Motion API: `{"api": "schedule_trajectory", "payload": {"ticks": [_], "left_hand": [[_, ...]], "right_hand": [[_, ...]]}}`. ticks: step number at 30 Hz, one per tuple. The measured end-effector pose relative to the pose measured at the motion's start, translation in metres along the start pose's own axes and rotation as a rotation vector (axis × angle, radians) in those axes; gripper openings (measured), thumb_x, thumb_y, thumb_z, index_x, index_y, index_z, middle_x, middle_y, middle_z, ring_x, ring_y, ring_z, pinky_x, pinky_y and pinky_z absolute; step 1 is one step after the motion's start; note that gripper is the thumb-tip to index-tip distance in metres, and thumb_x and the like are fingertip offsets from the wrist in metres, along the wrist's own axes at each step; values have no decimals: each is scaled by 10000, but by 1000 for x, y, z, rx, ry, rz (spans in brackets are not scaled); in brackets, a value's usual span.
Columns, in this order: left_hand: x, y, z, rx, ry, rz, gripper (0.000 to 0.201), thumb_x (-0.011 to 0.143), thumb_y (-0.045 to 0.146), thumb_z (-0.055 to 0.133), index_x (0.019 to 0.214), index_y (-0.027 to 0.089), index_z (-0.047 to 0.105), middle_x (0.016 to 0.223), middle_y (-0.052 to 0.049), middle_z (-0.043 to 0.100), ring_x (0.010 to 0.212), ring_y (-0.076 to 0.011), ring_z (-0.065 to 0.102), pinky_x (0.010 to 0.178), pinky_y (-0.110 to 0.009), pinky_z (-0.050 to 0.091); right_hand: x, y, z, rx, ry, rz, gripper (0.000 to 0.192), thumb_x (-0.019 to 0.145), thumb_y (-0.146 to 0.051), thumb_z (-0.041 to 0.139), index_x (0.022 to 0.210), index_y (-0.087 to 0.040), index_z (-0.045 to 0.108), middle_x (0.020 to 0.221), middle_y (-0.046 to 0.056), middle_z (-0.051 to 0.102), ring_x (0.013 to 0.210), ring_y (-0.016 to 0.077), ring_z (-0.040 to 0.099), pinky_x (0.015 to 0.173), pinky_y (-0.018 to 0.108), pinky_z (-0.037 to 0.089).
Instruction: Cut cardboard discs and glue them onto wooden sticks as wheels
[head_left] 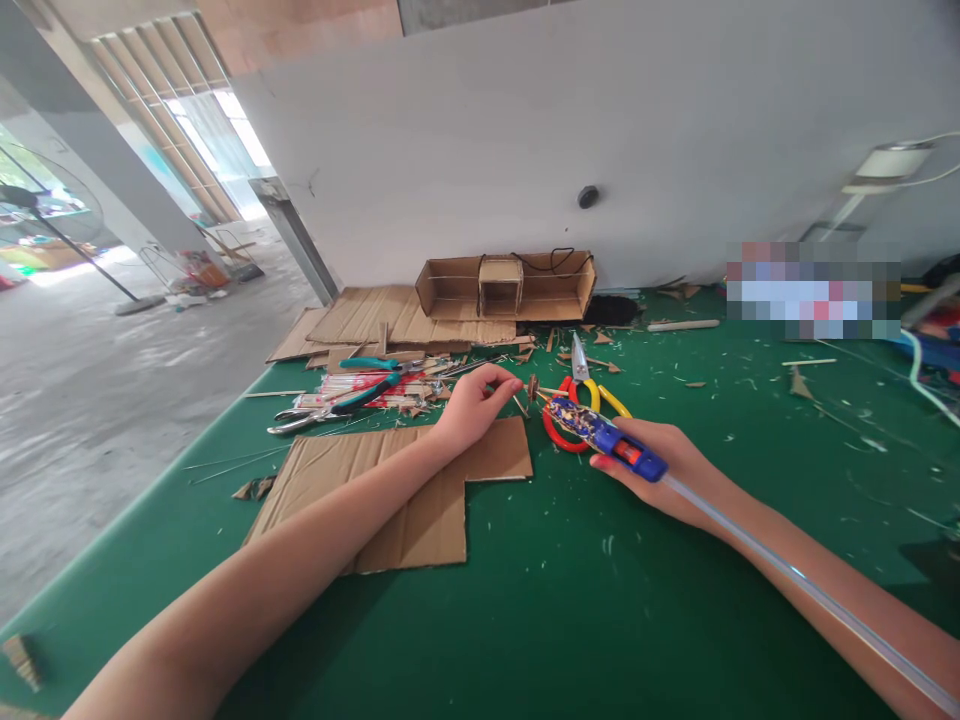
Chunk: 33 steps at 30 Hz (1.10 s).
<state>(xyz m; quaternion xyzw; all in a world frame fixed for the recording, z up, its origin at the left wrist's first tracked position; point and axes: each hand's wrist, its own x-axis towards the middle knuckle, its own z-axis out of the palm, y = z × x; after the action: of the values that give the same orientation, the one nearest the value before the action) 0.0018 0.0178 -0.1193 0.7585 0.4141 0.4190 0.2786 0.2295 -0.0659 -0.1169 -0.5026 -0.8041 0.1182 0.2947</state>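
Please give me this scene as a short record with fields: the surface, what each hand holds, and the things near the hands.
surface: green table, littered with scraps
left hand: pinches a small stick piece at the fingertips
right hand: holds a blue glue gun, nozzle toward the stick piece, glue stick trailing back along the arm
under left wrist: flat cardboard sheet
behind glue gun: snips with red and yellow handles
further left: teal pliers on a pile of sticks
by the wall: cardboard box
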Motion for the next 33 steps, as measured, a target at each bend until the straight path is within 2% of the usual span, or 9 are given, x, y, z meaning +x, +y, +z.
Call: {"api": "schedule_trajectory", "payload": {"ticks": [13, 23, 33], "left_hand": [[-2, 1, 0, -20, -35, 33, 178, 802, 321, 554, 737, 169, 619, 741, -17, 613, 713, -134, 551, 621, -243, 421], [-1, 4, -1, 30, -31, 16, 230, 828, 349, 510, 745, 156, 603, 748, -18, 612, 713, -133, 538, 624, -234, 407], [-2, 3, -2, 55, -61, 31, 291, 865, 374, 451, 743, 150, 593, 721, -11, 589, 673, -119, 500, 625, -230, 368]], "right_hand": [[0, 7, 1, 60, -41, 137, 194, 785, -399, 562, 855, -220, 591, 809, 26, 670, 673, 167, 624, 588, 269, 486], [0, 8, 1, 48, -33, 14, 144, 794, -365, 559, 789, -221, 563, 683, -8, 625, 568, 134, 569, 514, 237, 436], [0, 6, 0, 28, -15, -25, 149, 788, -350, 563, 725, -222, 522, 622, -26, 569, 526, 118, 520, 487, 232, 401]]}}
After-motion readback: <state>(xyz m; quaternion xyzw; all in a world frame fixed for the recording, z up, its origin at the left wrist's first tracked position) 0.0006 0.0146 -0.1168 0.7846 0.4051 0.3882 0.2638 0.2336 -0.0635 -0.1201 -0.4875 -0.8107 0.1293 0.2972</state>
